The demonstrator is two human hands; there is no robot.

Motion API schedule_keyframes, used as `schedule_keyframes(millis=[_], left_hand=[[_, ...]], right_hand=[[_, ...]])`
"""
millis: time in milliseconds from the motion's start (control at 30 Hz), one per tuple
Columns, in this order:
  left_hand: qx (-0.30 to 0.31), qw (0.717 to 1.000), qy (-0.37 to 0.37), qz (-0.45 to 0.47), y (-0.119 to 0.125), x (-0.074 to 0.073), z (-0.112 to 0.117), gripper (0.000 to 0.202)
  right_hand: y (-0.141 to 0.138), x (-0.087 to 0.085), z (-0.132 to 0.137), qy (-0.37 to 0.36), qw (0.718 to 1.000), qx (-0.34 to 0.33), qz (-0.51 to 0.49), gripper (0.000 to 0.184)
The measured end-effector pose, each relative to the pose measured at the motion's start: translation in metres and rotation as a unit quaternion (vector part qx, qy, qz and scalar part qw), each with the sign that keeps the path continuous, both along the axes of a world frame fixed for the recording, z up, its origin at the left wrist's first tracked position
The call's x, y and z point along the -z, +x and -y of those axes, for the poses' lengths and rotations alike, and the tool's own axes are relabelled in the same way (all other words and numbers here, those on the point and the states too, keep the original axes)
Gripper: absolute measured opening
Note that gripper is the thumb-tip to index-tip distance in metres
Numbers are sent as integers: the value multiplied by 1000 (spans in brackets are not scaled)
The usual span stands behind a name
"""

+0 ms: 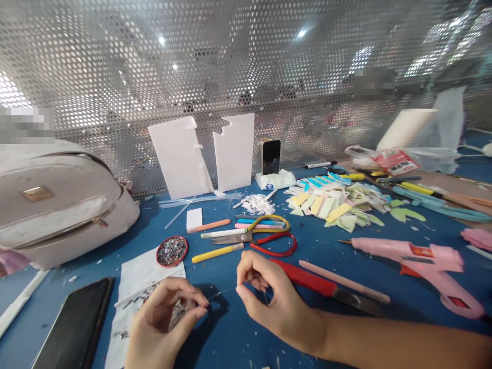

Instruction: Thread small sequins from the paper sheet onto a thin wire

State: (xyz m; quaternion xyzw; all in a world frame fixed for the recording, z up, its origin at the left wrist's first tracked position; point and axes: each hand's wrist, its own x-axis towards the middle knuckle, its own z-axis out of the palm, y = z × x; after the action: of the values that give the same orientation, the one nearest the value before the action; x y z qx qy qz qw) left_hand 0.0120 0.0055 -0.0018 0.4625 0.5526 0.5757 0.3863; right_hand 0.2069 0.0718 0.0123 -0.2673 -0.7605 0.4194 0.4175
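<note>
barely visible, a thin thread (221,293) spans left hand (165,318) and right hand (269,302).

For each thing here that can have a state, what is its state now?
left hand: fingertips pinched on a thin thread
right hand: pinched on the same thread
thread: stretched between both hands
scissors: closed, lying flat
sequin dish: uncovered, filled
glue gun: lying on its side
phone: screen dark
backpack: zipped shut

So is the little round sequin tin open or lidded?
Open: the round sequin tin shows its glittery contents from above, no lid on it, lying beside the white paper.
</note>
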Motion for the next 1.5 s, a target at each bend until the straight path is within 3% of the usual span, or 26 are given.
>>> schedule_keyframes(millis=[1167,1500], left_hand=[[14,1000,-3,20,-3,9,-2,23],[8,999,-28,38,1,-2,0,21]], right_hand=[[-1,-2,1,-10,1000,4,-16,9],[-1,1,-1,-17,1000,3,-12,9]])
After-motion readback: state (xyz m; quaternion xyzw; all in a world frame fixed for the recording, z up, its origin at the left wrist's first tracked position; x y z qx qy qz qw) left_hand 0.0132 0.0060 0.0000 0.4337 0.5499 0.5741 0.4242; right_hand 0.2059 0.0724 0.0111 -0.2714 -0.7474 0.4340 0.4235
